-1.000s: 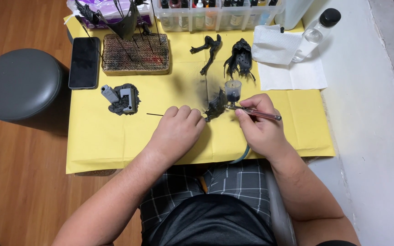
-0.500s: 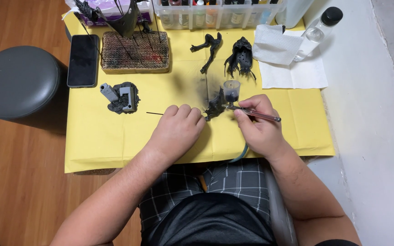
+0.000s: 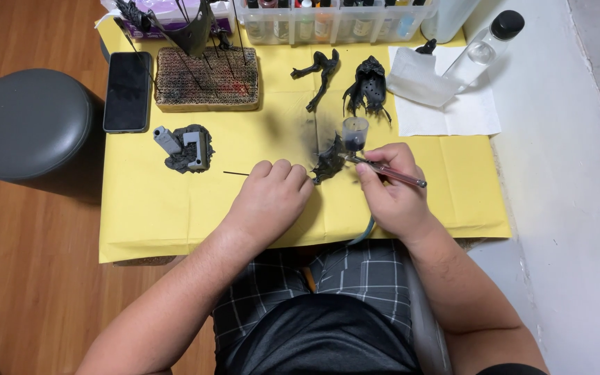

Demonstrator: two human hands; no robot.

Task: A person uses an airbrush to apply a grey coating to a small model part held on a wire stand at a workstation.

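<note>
My right hand (image 3: 394, 191) grips an airbrush (image 3: 383, 169) with a small cup on top, its tip aimed left. My left hand (image 3: 272, 198) is closed around a thin black rod (image 3: 236, 173) that carries a small black-painted model part (image 3: 328, 165) just in front of the airbrush tip. Both hands rest over a yellow sheet (image 3: 175, 215) covering the work surface. Dark overspray marks the sheet near the part.
Two more black model parts (image 3: 321, 73) (image 3: 368, 87) lie further back, a grey-black base piece (image 3: 187, 147) to the left. A cardboard block (image 3: 206, 78) holds rods, beside a black phone (image 3: 128, 92). A bottle rack (image 3: 328, 17), paper towel (image 3: 446, 107), clear bottle (image 3: 491, 42) and grey stool (image 3: 26, 125) surround them.
</note>
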